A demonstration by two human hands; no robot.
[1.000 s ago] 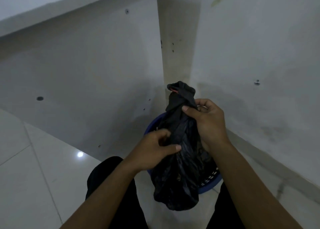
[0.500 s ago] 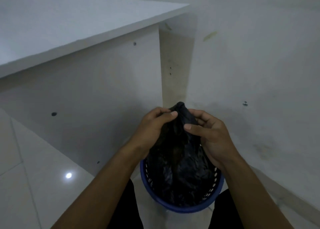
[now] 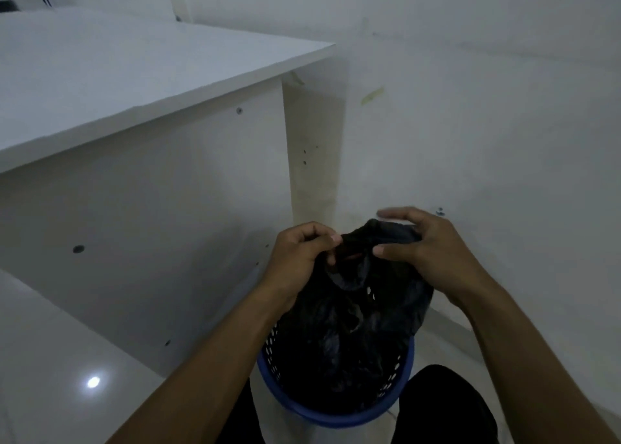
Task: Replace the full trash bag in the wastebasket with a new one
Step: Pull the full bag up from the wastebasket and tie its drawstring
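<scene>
Trash bag (image 3: 353, 312): thin black film, likely handling soft, slick, tear-prone, moderately loaded; gripping at gathered neck advised; surface showing glossy, wrinkled; sitting inside blue perforated wastebasket (image 3: 336, 416), neck rising above rim; left hand (image 3: 299, 255) pinching neck at 9 o'clock, fingers curled; right hand (image 3: 430, 248) clasping it at 3 o'clock; white desk panel (image 3: 151, 225) standing at 10 o'clock.

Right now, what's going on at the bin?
A person works at a blue perforated plastic wastebasket on the glossy tiled floor, beside a white desk. The left hand pinches one side of the gathered top of a black plastic trash bag; the right hand holds the other side between thumb and fingers. The bag's lower part sits inside the basket, not yet lifted out.
</scene>
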